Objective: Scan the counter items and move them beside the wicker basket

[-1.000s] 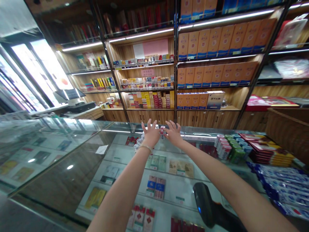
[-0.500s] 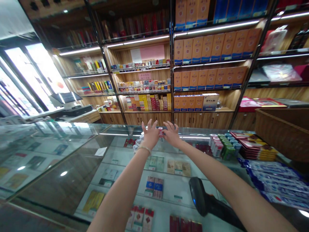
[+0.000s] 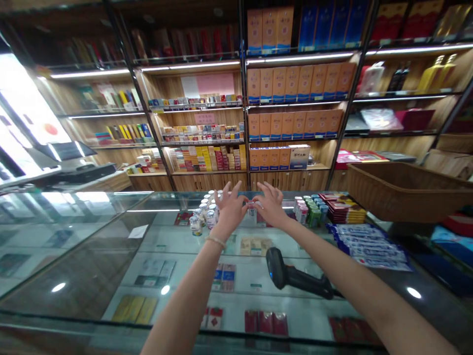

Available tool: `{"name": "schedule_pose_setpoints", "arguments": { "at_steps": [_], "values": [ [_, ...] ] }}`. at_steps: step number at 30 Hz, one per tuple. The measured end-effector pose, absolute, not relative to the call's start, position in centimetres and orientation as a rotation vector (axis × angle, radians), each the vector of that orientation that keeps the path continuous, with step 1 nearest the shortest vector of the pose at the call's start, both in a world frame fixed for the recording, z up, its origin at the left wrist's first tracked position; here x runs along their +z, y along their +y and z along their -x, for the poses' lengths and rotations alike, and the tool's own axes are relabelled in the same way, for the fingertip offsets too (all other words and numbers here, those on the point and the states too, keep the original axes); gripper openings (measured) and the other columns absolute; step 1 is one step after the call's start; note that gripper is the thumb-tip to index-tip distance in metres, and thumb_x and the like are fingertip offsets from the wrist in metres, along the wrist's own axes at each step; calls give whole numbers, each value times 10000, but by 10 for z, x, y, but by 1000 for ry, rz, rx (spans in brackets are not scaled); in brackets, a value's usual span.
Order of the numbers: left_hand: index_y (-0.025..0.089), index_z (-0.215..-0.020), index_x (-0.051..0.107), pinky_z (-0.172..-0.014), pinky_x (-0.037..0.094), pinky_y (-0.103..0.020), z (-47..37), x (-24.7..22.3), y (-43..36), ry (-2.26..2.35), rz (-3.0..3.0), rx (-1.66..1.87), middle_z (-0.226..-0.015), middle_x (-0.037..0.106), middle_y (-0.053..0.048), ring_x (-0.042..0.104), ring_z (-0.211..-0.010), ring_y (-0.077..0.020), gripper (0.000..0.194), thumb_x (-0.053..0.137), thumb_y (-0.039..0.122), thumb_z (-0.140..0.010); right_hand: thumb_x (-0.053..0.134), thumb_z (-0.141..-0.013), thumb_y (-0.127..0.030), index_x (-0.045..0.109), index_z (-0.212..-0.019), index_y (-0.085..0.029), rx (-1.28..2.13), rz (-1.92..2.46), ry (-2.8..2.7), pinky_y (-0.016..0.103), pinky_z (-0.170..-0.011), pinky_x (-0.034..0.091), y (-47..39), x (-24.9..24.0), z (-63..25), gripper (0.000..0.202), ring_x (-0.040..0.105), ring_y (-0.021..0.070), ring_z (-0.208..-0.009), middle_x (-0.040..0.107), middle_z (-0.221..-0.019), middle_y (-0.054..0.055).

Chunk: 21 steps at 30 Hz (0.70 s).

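Over the far edge of the glass counter (image 3: 281,308), my left hand (image 3: 231,207) and my right hand (image 3: 271,203) meet. Between them, at thumb and fingertips, is a small pink-topped container (image 3: 252,203), mostly covered by my fingers. The other fingers of both hands are raised and spread. Just left of my left hand stand several small white-capped bottles (image 3: 195,224). Several pink, green and blue small containers (image 3: 314,212) stand in rows to the right of my right hand. A black barcode scanner (image 3: 295,276) lies on the glass below my right forearm.
Blue-and-white packets (image 3: 364,246) and a stack of red-and-yellow boxes (image 3: 343,209) lie at the right, beside a brown basket (image 3: 402,190). A white paper slip (image 3: 138,231) is at the left. Cigarette packs (image 3: 266,323) show beneath the glass. Shelves with orange boxes (image 3: 291,84) line the wall.
The view has swung right, showing more of the basket and the white-capped bottles. Both hands stay together at the small container, my fingers now covering more of it.
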<state>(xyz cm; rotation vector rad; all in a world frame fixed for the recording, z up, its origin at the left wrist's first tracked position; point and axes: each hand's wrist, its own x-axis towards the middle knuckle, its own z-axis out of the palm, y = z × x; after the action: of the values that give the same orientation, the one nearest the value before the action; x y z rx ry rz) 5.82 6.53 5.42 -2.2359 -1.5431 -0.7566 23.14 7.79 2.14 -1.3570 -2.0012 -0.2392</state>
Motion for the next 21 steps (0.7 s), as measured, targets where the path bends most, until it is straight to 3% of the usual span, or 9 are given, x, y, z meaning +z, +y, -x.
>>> {"name": "schedule_pose_setpoints", "arguments": {
  "at_steps": [7, 21],
  "values": [
    [336, -1022, 766, -1233, 106, -720, -98, 49, 43, -1499, 2288, -929, -1638, 425, 32, 242, -1549, -354, 174, 621, 390, -940, 546, -995, -367, 759, -1065, -288, -269, 1408, -1902, 569, -1169, 211, 43, 24, -277, 238, 261, 307, -1521, 418, -1625, 76],
    [344, -1117, 744, -1249, 143, -669, -128, 21, 29, -1572, 2354, -1057, -1593, 493, 1, 315, -1521, -316, 215, 607, 396, -960, 522, -993, -381, 737, -1065, -267, -243, 1451, -1774, 592, -1162, 206, 22, -2, -300, 254, 266, 322, -1510, 434, -1609, 94]
  ]
}}
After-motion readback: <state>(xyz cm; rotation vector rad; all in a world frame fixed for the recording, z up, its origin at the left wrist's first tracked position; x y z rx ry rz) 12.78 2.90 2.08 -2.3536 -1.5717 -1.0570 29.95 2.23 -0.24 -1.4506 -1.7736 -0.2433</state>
